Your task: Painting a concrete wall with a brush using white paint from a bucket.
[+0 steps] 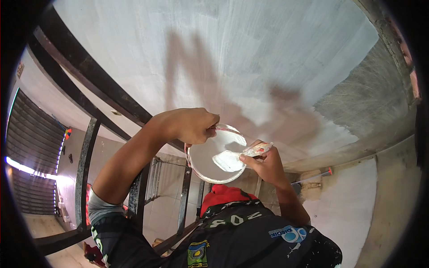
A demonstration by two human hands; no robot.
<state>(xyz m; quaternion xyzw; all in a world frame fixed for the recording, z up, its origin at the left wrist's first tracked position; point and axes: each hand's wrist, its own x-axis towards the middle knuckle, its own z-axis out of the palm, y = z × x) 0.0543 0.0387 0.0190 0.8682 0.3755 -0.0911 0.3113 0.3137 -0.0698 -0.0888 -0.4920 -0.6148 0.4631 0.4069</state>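
Observation:
My left hand point(198, 126) grips the rim of a round paint bucket point(218, 181), its wall smeared with white. White or pale grey paint point(202, 162) shows inside. In my right hand point(269, 166) is a flat paintbrush point(229, 161), thickly coated in white paint, with its bristle end over the bucket's mouth. The paint-stained handle point(263, 148) points up and right between my thumb and fingers. Whether the bristles touch the paint or the rim, I cannot tell. Ahead stands a wall point(241, 60) with streaky whitish paint, crossed by shadows.
A dark metal frame with bars point(87, 171) and long rails point(90, 78) runs along my left, close to my arm. Bare grey plaster point(362, 90) shows at the right. Far below lie floor tiles point(167, 204). A long stick with a red end point(330, 171) leans at lower right.

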